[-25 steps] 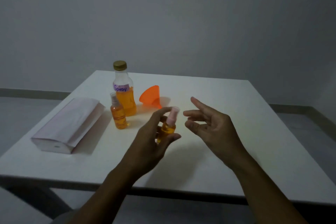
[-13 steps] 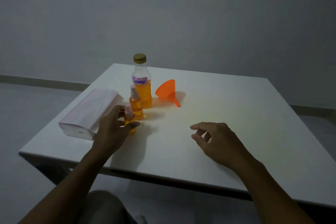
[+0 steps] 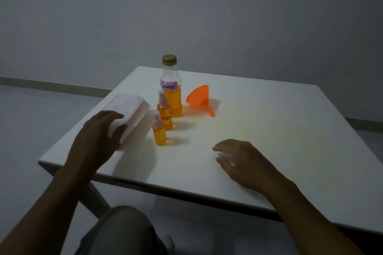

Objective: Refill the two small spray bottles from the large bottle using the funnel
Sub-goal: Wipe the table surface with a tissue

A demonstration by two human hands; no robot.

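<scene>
A person sits at a white table (image 3: pixel 269 130) with the refill kit set out. Far left of the large bottle (image 3: pixel 171 97), a pale wrapped pack (image 3: pixel 132 107) lies flat. The left hand (image 3: pixel 97 138) reaches in over the table's near-left edge, forearm low, fingers curved over the pack's near end and thumb against its face.

Just left of the large bottle and in front of it, the two small spray bottles stand upright with pump heads on. The nearer small spray bottle (image 3: pixel 159 132) is closest to the person, and the second small spray bottle (image 3: pixel 164 114) stands almost against the large bottle. Both show orange liquid high up. They look light, smooth and tippy on narrow bases, best pinched round the body while the other hand turns the collar.

The large bottle, labelled "Spray" and capped in gold, is about half full. It is likely the heaviest piece, a firm plastic to grip round the waist below the label.

Just right of it, the orange funnel (image 3: pixel 199 98) lies on its side, spout toward the person. It looks stiff and nearly weightless, and is easiest lifted by the rim.

Well right of the large bottle and nearer the person, the right hand (image 3: pixel 238 157) rests palm down on the table, fingers loosely bent and apparently holding nothing. A pale patch beneath them cannot be identified.
</scene>
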